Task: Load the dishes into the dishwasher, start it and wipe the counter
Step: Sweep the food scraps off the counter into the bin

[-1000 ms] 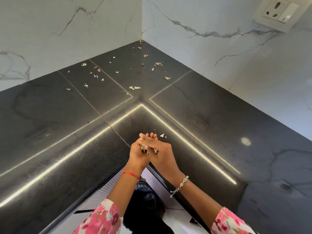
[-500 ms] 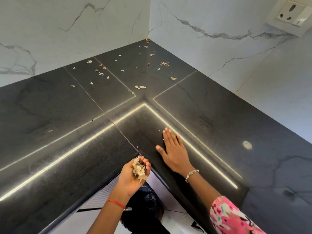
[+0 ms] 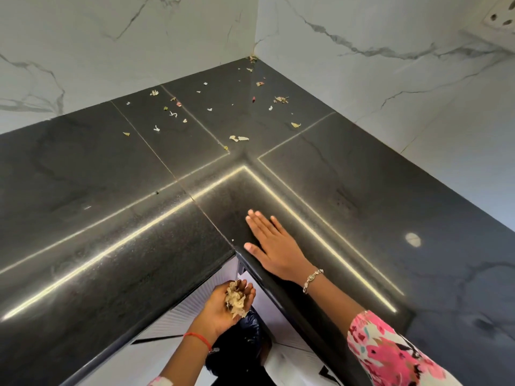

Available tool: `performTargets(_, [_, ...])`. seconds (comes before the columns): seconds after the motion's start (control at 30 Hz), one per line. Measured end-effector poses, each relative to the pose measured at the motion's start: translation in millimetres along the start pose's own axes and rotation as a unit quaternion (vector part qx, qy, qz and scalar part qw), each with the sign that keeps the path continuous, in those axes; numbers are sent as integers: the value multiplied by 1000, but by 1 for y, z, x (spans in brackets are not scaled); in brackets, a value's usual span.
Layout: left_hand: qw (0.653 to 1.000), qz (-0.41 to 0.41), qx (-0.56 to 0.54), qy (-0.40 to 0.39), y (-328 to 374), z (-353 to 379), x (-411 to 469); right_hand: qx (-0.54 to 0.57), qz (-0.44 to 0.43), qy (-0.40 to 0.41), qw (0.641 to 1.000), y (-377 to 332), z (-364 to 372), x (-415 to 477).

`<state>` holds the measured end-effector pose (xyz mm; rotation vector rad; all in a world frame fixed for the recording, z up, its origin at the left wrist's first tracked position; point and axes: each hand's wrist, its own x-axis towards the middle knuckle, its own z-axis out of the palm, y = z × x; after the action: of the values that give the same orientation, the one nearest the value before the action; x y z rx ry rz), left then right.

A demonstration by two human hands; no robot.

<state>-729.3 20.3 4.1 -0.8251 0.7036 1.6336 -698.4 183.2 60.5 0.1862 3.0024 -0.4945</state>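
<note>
Fingers (image 3: 247,288) of the left hand (image 3: 228,310) curl upward into a cup, palm up, and hold a heap of pale dry flaky scraps (image 3: 235,300). This hand sits low in the middle of the frame, below the front edge of the table and off its surface. A thin red thread (image 3: 198,337) circles that wrist. Just above and to the right, the right hand (image 3: 278,252) lies flat, palm down, on the dark polished stone table (image 3: 83,218) at its inner corner, its fingers (image 3: 260,222) straight and close together, the thumb at the edge, gripping nothing. A silver beaded bracelet (image 3: 312,280) sits on that wrist, and a pink floral sleeve (image 3: 390,349) fills the lower right. Under the left hand lies something black and crinkled (image 3: 248,330); what it is I cannot tell. In the upper middle of the frame, small loose scraps (image 3: 239,138) lie scattered over the table toward the back corner, well apart from both hands. White grey-veined marble walls (image 3: 111,51) rise behind, and a white wall socket (image 3: 498,16) shows at the upper right edge.
</note>
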Motion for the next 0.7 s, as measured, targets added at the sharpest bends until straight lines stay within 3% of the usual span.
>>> performTargets(0.1, [999, 16, -25, -15, -1, 7, 5, 71, -64, -33, 995, -5, -5, 0])
performTargets(0.27, [995, 59, -45, -72, -1, 21, 7, -8, -148, -39, 988, -8, -2, 7])
performTargets(0.37, [995, 55, -52, -65, 0, 20, 15, 47, -168, -17, 984, -1, 0, -14])
performTargets(0.47, [995, 48, -46, -80, -1, 21, 15, 180, -110, 71, 975, 11, -3, -42])
performTargets(0.57, [996, 48, -6, -82, -3, 24, 16, 269, 50, 161, 948, 17, -1, -59])
performTargets(0.63, [995, 49, 14, -84, -4, 26, 17, 204, 129, 132, 961, 12, 3, -61])
performTargets(0.7, [995, 44, 11, -90, -4, 26, 19, 104, 139, 80, 982, -4, 10, -62])
